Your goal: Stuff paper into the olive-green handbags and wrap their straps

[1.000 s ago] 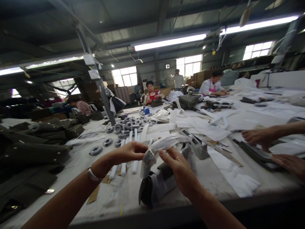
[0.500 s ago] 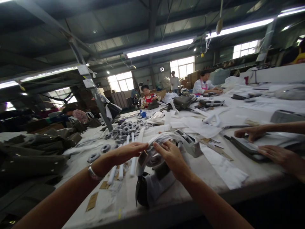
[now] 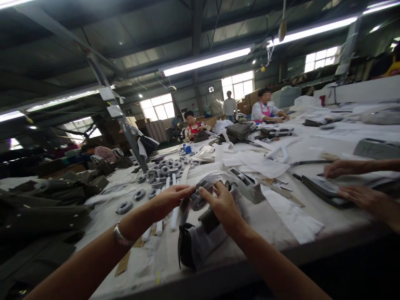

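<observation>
My left hand and my right hand meet above the near part of the table. Both pinch a clear plastic wrapper that holds a grey coiled strap. The wrapper hangs down to a dark bag partly covered in white wrapping near the table's front edge. My left wrist wears a metal bracelet.
White tubes and several grey coils lie behind my hands, with a grey tape dispenser to the right. Dark olive bags pile up at left. Another person's hands press a dark flat piece at right. More people sit far back.
My hands have come closer together and sunk a little, gathering the wrapper into a tighter bunch. The camera has swung slightly right. The neighbour's hands have shifted on the dark piece.
</observation>
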A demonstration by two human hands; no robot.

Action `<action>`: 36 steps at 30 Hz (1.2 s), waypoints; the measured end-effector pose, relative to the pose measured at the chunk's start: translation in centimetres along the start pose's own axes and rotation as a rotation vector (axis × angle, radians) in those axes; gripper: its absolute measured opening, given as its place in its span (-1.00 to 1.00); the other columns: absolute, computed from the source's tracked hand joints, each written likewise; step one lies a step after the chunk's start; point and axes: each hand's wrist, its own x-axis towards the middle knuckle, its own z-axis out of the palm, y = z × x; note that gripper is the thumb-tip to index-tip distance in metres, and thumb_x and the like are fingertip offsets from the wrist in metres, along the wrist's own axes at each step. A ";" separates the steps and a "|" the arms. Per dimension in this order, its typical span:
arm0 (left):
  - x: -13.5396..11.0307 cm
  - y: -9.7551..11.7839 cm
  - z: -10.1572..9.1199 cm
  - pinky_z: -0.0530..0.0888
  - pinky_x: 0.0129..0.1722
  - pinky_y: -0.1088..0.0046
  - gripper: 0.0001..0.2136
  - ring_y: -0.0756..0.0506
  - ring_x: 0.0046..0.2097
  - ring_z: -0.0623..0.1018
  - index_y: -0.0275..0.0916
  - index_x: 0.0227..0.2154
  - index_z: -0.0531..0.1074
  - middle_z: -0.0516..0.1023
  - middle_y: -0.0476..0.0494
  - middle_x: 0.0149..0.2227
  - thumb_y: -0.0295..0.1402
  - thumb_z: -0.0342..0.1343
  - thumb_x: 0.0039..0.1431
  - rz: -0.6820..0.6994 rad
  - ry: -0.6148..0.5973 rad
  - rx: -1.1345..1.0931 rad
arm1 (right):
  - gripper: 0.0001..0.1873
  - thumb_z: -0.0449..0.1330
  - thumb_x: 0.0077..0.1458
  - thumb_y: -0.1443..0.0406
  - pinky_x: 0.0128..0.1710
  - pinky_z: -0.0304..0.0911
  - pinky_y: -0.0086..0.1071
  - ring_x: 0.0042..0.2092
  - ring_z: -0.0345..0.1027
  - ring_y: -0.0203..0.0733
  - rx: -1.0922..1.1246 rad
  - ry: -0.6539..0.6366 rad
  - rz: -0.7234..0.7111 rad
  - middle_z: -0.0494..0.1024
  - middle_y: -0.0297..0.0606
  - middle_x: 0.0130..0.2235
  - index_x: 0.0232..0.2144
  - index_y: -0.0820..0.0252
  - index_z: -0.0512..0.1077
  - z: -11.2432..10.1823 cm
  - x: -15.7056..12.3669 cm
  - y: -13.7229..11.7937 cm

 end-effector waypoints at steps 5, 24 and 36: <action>-0.8 0.5 -0.1 0.36 -0.16 0.42 -0.60 -0.08 -0.25 0.47 -0.26 -0.27 0.54 0.56 -0.09 -0.29 0.03 0.13 0.17 0.023 0.016 0.068 | -0.62 0.22 0.13 0.02 -0.03 0.33 -0.22 -0.08 0.44 -0.07 0.012 0.163 0.042 0.56 -0.21 -0.12 -0.13 0.13 0.43 -1.1 -1.7 0.6; -1.7 0.5 1.5 0.45 -0.03 0.44 -0.54 -0.20 -0.11 0.55 -0.09 -0.27 0.60 0.64 0.00 -0.24 0.17 0.18 -0.03 0.089 0.245 0.405 | -0.43 0.26 -0.02 -0.16 -0.28 0.42 -0.33 -0.37 0.50 -0.18 0.398 -0.175 0.284 0.58 -0.25 -0.41 -0.33 0.25 0.60 0.7 -2.3 -1.4; -1.1 -0.8 2.3 0.57 -0.37 0.50 -0.28 -0.16 -0.21 0.61 -0.15 -0.21 0.58 0.68 -0.01 -0.23 0.10 0.47 -0.55 -0.179 0.556 -0.266 | -0.78 0.20 0.13 0.33 -0.10 0.37 -0.33 -0.18 0.51 -0.17 -0.770 0.040 0.222 0.64 -0.19 -0.18 -0.18 0.20 0.58 -18.5 -1.9 11.0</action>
